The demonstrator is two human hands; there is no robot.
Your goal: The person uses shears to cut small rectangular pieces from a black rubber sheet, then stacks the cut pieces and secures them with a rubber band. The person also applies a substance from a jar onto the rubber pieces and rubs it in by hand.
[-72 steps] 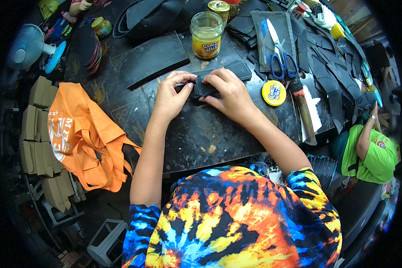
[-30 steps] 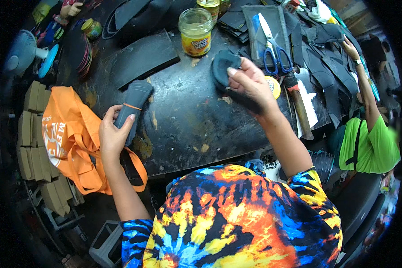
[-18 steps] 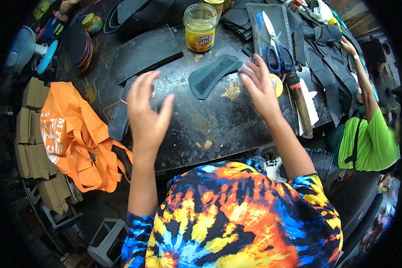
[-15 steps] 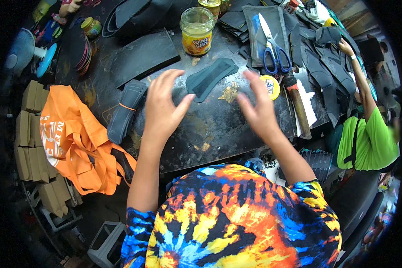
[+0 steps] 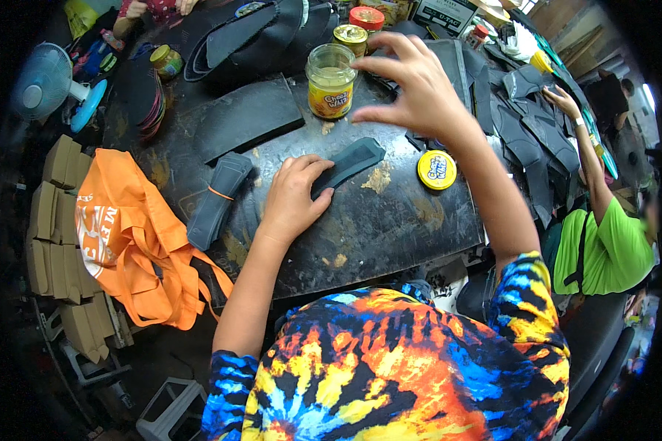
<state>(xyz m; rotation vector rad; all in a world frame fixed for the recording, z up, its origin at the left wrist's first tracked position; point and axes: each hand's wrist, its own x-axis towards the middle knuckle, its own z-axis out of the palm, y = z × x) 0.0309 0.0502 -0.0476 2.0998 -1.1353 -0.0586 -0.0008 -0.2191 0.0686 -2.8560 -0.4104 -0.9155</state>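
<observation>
A small stack of dark, waisted flat pieces [image 5: 354, 163] lies slantwise on the black worktable [image 5: 390, 235]. My left hand [image 5: 294, 192] grips its near-left end between thumb and fingers. My right hand [image 5: 423, 84] is raised with thumb and fingers spread in a wide curve, holding nothing. Just left of its fingertips stands an open glass jar [image 5: 331, 81] with a yellow label. The round yellow lid [image 5: 437, 170] lies on the table below my right forearm. Left of my left hand, a bundle of similar dark pieces [image 5: 212, 209] is held by an orange rubber band.
A thick black slab [image 5: 254, 117] lies behind the bundle. More jars [image 5: 350, 37] stand farther back. Dark cut pieces [image 5: 533, 132] pile up at the right, near a person in a green shirt [image 5: 603, 246]. An orange bag [image 5: 136, 242] hangs at the left edge, near a fan [image 5: 43, 81].
My left hand has moved onto the near-left end of the dark pieces. My right hand has gone up and away toward the jar, now covering most of the scissors.
</observation>
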